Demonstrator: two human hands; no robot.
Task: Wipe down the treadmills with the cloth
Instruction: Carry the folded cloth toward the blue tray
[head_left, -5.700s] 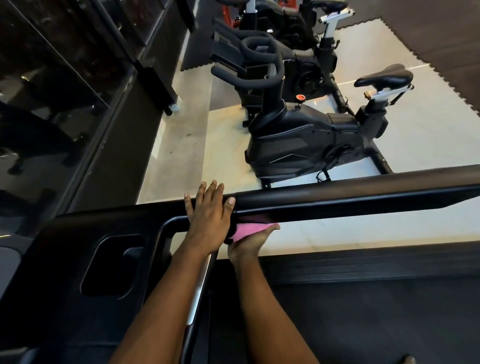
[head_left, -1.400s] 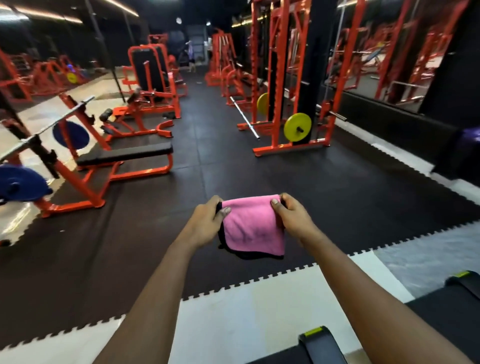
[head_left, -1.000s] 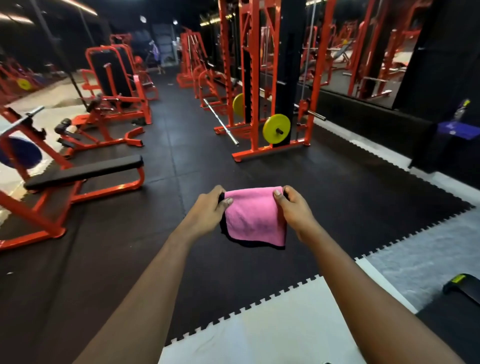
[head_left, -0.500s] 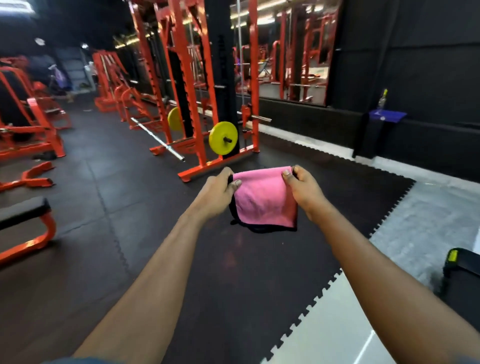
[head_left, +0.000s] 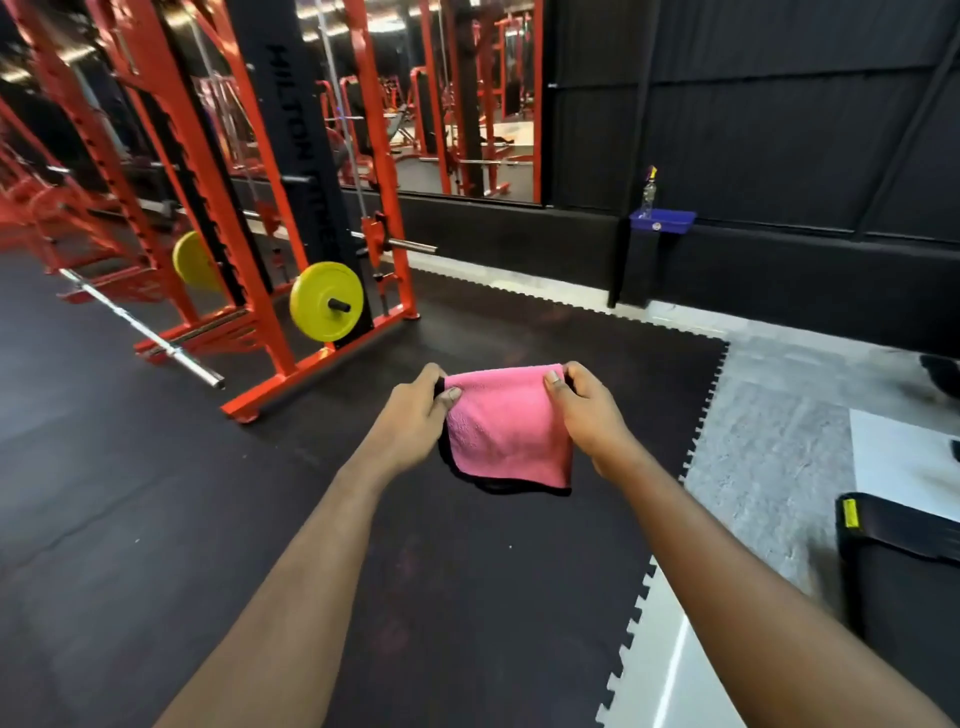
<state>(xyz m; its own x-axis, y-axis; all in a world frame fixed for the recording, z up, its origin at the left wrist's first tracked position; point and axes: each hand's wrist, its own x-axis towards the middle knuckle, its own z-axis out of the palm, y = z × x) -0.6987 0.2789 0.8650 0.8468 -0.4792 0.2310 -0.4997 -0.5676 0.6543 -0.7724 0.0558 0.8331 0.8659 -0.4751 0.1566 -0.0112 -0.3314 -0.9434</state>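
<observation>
A pink cloth is held up over the black floor mat, its upper corners pinched by the left grip and the right grip. A treadmill end is seen at lower right, well apart from the cloth.

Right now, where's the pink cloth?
Head view, centre: the pink cloth hangs between the left hand and right hand, each pinching a top corner, over the black floor mat, right of the yellow weight plate.

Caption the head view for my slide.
The left hand and right hand pinch a pink cloth by its top corners; orange rack behind.
</observation>
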